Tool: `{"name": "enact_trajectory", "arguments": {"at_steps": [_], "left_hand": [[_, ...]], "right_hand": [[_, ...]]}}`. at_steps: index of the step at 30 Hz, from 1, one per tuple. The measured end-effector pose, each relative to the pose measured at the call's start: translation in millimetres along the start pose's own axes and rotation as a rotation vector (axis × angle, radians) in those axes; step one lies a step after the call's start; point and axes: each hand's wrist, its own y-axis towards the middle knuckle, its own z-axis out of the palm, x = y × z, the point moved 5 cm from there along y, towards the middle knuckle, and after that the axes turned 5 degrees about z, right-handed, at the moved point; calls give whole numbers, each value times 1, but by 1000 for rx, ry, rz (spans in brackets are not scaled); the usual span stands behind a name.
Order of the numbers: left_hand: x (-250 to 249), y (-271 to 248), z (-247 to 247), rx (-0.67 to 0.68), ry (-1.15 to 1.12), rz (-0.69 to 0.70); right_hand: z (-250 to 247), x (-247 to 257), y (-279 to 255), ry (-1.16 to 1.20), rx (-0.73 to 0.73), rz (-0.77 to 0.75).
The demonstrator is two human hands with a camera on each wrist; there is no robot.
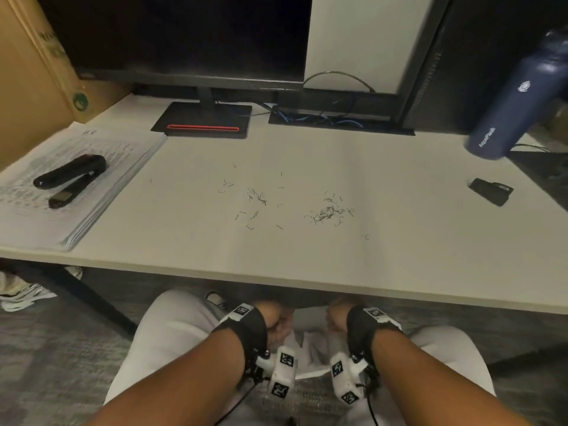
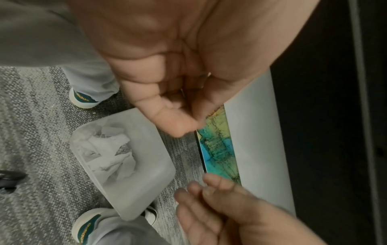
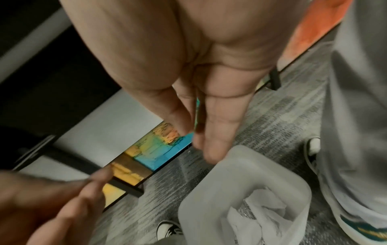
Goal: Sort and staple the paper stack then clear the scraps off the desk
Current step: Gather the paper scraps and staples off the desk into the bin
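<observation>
The head view looks down from above the desk (image 1: 307,256) at the lap below its front edge. Both wrist views sit close under the palms, facing the carpet. They share the translucent bin (image 2: 144,182) (image 3: 240,179) and a colourful panel (image 2: 217,149) (image 3: 155,149).

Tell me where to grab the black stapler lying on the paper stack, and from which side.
Grip the stapler from above, across its closed hinge end farthest from you. It lies sprung open in a V on the paper stack, so grasping one arm alone would probably let the other swing.
</observation>
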Motion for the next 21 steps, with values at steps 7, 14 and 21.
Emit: {"name": "enact_trajectory", "arguments": {"at_steps": [7, 14, 21], "left_hand": [[-29, -97, 33, 177, 742, 134], [-96, -264, 24, 440, 1347, 558], [-263, -259, -110, -404, 1128, 826]], "right_hand": [[-5, 44, -108, -333, 123, -300], [-76, 54, -226, -216, 283, -569], [-200, 29, -210, 51, -98, -517]]}}
